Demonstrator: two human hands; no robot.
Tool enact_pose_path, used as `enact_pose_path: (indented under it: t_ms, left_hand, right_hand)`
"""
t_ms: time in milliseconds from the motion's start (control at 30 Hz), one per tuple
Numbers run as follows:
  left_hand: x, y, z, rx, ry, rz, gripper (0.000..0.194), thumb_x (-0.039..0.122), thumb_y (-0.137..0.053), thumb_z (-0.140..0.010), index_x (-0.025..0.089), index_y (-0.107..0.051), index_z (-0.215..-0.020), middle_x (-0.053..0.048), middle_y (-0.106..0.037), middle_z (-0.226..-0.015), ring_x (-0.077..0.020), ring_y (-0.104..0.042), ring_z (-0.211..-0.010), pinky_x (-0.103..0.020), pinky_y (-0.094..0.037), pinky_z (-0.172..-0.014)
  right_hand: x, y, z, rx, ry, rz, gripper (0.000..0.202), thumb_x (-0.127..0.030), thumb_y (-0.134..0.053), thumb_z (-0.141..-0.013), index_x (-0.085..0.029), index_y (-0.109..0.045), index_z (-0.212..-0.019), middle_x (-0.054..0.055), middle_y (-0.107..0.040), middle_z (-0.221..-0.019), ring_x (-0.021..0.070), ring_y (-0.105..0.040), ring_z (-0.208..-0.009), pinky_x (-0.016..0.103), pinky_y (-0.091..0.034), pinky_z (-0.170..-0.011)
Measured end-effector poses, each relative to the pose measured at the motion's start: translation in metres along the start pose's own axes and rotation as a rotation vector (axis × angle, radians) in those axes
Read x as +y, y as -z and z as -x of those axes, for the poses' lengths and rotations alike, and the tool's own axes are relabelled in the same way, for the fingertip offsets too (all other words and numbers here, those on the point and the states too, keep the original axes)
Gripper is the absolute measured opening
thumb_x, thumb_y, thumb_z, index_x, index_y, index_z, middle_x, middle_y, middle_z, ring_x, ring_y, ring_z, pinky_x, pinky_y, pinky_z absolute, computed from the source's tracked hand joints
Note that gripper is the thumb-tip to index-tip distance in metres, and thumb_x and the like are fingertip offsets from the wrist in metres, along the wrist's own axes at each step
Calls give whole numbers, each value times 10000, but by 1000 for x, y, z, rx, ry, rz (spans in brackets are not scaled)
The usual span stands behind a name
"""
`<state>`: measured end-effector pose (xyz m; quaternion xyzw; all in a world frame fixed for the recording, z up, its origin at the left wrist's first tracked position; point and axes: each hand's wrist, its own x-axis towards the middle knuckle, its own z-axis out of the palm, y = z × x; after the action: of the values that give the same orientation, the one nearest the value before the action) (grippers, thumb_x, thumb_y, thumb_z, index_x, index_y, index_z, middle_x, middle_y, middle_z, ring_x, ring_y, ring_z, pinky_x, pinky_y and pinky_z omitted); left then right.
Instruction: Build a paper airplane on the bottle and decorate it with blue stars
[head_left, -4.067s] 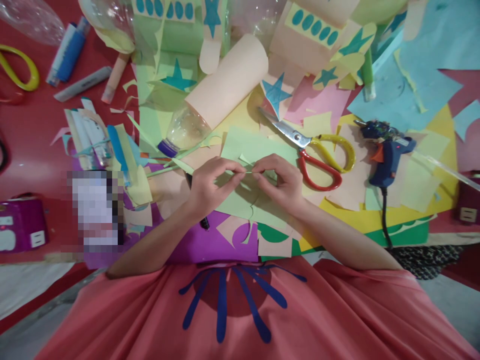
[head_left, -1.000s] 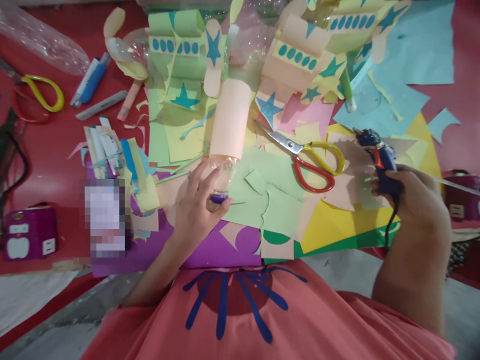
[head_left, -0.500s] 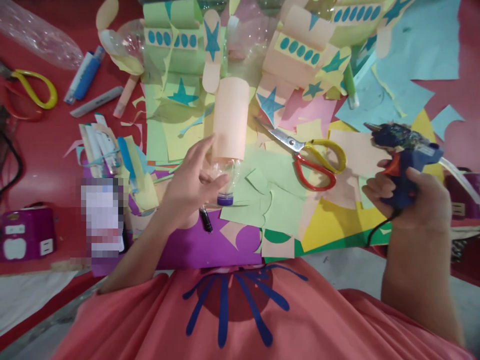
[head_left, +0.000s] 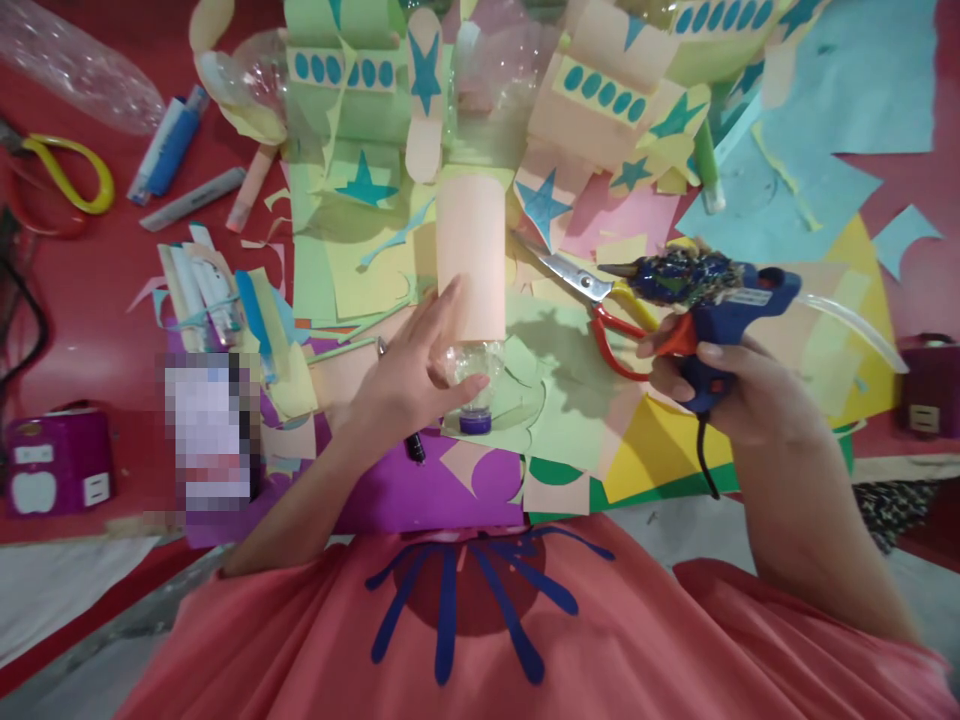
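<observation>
A clear plastic bottle point(head_left: 480, 385), wrapped in pale peach paper point(head_left: 471, 255) and closed with a purple cap point(head_left: 475, 422), lies on the paper scraps with its cap toward me. My left hand point(head_left: 420, 370) grips it near the neck from the left, thumb over the clear part and fingers along the wrap. In my right hand point(head_left: 720, 385) is a blue glue gun point(head_left: 712, 320), its nozzle pointing left toward the bottle and a finger at the orange trigger. A clear glue stick point(head_left: 855, 320) sticks out of its back. Scissors point(head_left: 600, 290) lie open between bottle and gun, partly hidden by my right hand.
Paper-decorated bottles with teal stars point(head_left: 345, 110) line the back. Markers point(head_left: 169, 150) and a second pair of scissors point(head_left: 71, 175) are at the left, above a blurred phone point(head_left: 210, 430) and a purple box point(head_left: 56, 465). Light blue paper point(head_left: 817, 190) covers the right.
My right hand has brought the glue gun left, over the scissors' handles. The wrapped bottle and my left hand have shifted slightly right and toward me.
</observation>
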<state>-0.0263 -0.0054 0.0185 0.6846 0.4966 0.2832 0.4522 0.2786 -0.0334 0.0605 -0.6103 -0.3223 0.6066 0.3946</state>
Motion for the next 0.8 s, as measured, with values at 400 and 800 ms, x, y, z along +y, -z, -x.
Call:
enact_pose_path:
  t_ms: [400, 800]
  left_hand:
    - [11, -8, 22, -41, -65, -181, 755, 435, -684, -832, 356, -329, -1494, -130, -279, -1601, -215, -717, -866, -268, -596, -584]
    - [15, -13, 27, -107, -194, -309, 617, 434, -487, -966, 368, -237, -1526, -166, -179, -1625, -93, -687, -700, -234, -592, -612]
  right_hand:
    - [-10, -12, -27, -84, 60, -40, 177, -296, -736, -559, -190, -629, -651, 16, -613, -588, 70, -433, -369, 244, -280, -352]
    - [-33, -44, -51, -104, 140, 107, 57, -204, -645, -569, -158, -658, -599, 3, -646, -604, 66, -530, -420, 215, -386, -403]
